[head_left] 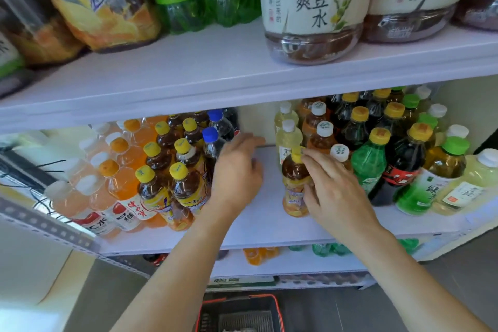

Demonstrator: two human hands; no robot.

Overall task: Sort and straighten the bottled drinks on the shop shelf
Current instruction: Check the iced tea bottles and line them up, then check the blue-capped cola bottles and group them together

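Shop, shelves w/ bottled drinks, basket

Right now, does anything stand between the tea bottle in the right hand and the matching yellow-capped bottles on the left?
Only the left hand, open beside the yellow-capped group. No bottle stands on the shelf strip between it and the tea bottle the right hand grips.

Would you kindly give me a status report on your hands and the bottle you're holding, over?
Right hand gripping the tea bottle, upright on the shelf. Left hand open beside the left bottle group. Only that hand between them.
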